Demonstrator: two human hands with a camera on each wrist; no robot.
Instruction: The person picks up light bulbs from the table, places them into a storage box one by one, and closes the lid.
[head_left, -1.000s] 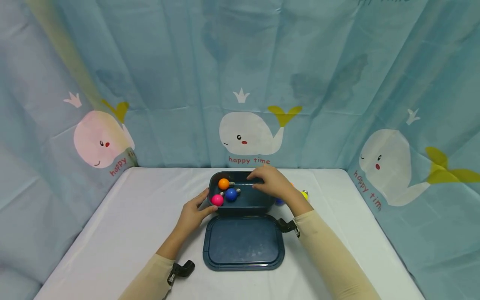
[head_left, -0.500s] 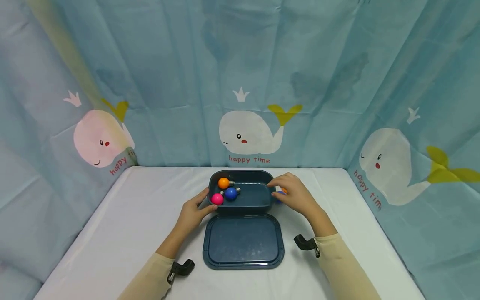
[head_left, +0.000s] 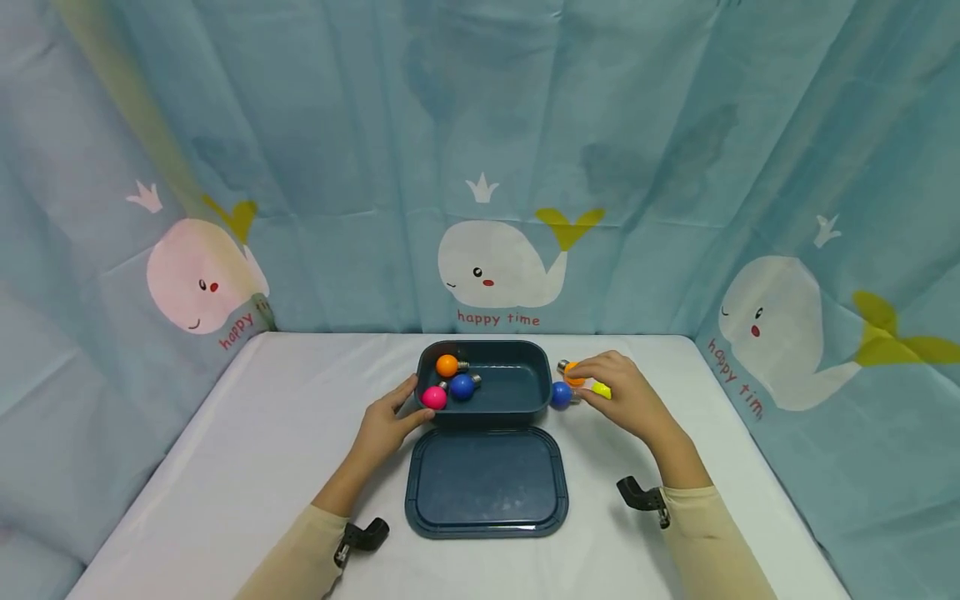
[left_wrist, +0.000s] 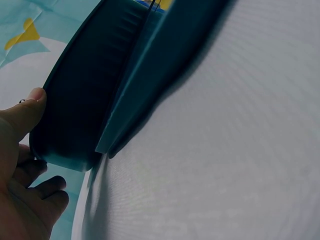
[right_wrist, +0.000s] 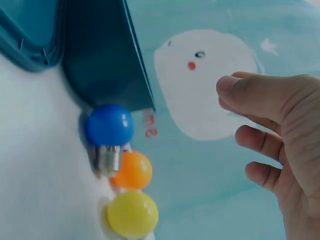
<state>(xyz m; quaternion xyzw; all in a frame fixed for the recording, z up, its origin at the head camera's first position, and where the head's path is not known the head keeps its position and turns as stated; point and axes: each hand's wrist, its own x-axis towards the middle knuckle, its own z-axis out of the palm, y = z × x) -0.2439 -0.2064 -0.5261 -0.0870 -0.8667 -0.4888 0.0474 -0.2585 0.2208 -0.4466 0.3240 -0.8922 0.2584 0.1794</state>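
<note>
My left hand (head_left: 382,425) holds the left front corner of a dark blue plastic box (head_left: 517,412), its thumb at the front and fingers along the left side. Inside the box's left part lie an orange bulb (head_left: 447,366), a blue bulb (head_left: 462,386) and a pink bulb (head_left: 434,397). Just right of the box are a blue bulb (right_wrist: 110,125), an orange bulb (right_wrist: 135,170) and a yellow bulb (right_wrist: 132,215), with metal screw bases visible on some. My right hand (head_left: 618,392) hovers over these with nothing in it, thumb and forefinger bent close together.
A dark blue lid (head_left: 487,483) lies flat in front of the box. White cloth (head_left: 225,467) covers the table. A light blue curtain (head_left: 337,250) printed with whales encloses the back and sides.
My right hand has moved right, from over the box to over the bulbs beside it, uncovering the blue bulb there. The left hand and the three bulbs inside have stayed put.
</note>
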